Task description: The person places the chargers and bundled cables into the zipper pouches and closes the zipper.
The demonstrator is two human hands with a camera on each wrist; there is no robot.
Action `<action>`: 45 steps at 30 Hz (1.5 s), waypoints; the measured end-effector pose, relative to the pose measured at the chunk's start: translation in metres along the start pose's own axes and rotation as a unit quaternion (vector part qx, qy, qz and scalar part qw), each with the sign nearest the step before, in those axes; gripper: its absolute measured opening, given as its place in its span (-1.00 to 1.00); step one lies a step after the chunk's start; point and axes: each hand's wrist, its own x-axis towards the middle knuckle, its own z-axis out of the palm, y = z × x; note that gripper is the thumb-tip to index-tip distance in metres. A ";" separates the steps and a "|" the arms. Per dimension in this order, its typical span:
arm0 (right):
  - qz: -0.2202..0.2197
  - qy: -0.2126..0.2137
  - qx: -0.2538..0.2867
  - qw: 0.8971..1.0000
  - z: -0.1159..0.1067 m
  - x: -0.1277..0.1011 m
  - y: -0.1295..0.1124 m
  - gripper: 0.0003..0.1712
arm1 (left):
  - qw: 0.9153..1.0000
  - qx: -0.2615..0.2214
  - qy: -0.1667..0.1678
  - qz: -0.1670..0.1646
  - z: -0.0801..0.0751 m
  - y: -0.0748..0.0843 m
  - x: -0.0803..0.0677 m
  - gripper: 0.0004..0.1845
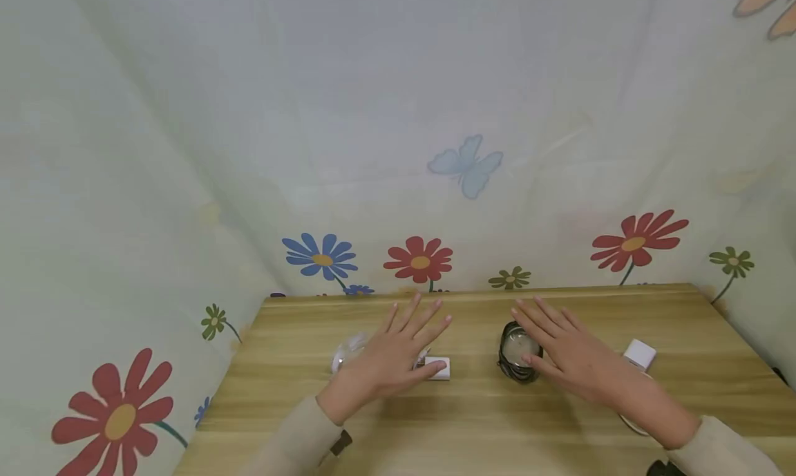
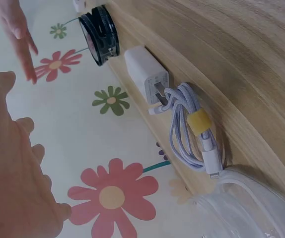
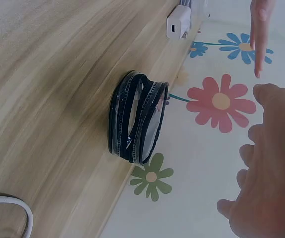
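Both hands hover flat over the light wooden table [image 1: 485, 421] with fingers spread and straight, and neither holds anything.

The left hand [image 1: 388, 358] hangs above a white wall charger with folding prongs [image 2: 145, 74], which lies on the table. Just beside the charger's prongs lies a coiled pale lilac cable bound with a yellow tie [image 2: 192, 131]. Next to the cable sits a clear plastic container [image 2: 251, 206]; in the head view it shows only as a pale blur at the hand's left edge, so I cannot tell its exact shape. From the left wrist view the palm is clearly lifted off these things, not touching them.

The right hand [image 1: 575, 358] floats just right of a round black pouch with a clear lid and zip rim [image 3: 138, 118], which rests on the table, apparently closed. The thumb comes near the pouch's edge in the head view, but the right wrist view shows a gap, so no contact. A second small white cube adapter [image 1: 639, 355] lies by the right wrist, with a thin white cord [image 1: 631, 424] looping under the forearm.

As I judge it, nothing is picked up yet: charger, cable and pouch all lie apart on the table, so the handling seems at its very start, with everything left to do.
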 end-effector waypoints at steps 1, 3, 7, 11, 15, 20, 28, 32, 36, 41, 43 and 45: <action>0.005 -0.004 0.000 1.000 -0.001 0.000 0.000 -0.17 | 1.000 0.000 -0.003 -0.001 -0.001 0.000 0.000 -0.22; 0.008 -0.011 -0.002 1.000 -0.001 -0.001 0.000 -0.16 | 1.000 -0.001 -0.011 -0.003 -0.003 0.000 -0.002 -0.20; -0.001 -0.006 -0.022 1.000 0.001 -0.002 -0.001 -0.16 | 1.000 -0.011 -0.016 -0.001 -0.003 0.001 -0.005 -0.17; -0.006 -0.003 -0.023 1.000 0.002 0.000 -0.003 -0.18 | 1.000 -0.007 -0.027 -0.009 -0.001 -0.002 -0.008 -0.17; -0.011 -0.012 -0.011 1.000 0.002 0.006 -0.004 -0.20 | 0.999 0.009 -0.044 -0.026 0.002 -0.010 -0.011 -0.18; -0.026 -0.032 -0.005 0.999 0.005 0.014 -0.008 -0.23 | 0.998 -0.001 -0.052 -0.034 0.008 -0.020 -0.021 -0.18; -0.050 -0.027 -0.015 0.998 0.011 0.023 -0.018 -0.23 | 0.996 -0.027 -0.044 -0.074 0.014 -0.035 -0.043 -0.18; -0.057 -0.030 -0.025 0.998 0.013 0.024 -0.019 -0.24 | 0.995 -0.026 -0.039 -0.088 0.015 -0.041 -0.053 -0.18; -0.061 -0.032 -0.026 0.997 0.014 0.025 -0.020 -0.26 | 0.994 -0.023 -0.039 -0.103 0.016 -0.045 -0.060 -0.19; -0.072 -0.032 -0.026 0.997 0.014 0.026 -0.026 -0.34 | 0.992 -0.034 -0.033 -0.116 0.016 -0.050 -0.067 -0.20; -0.077 -0.031 -0.024 0.996 0.014 0.027 -0.029 -0.39 | 0.991 -0.036 -0.035 -0.122 0.015 -0.052 -0.069 -0.20; -0.085 -0.027 -0.024 0.996 0.016 0.028 -0.032 -0.43 | 0.991 -0.032 -0.032 -0.125 0.016 -0.054 -0.071 -0.20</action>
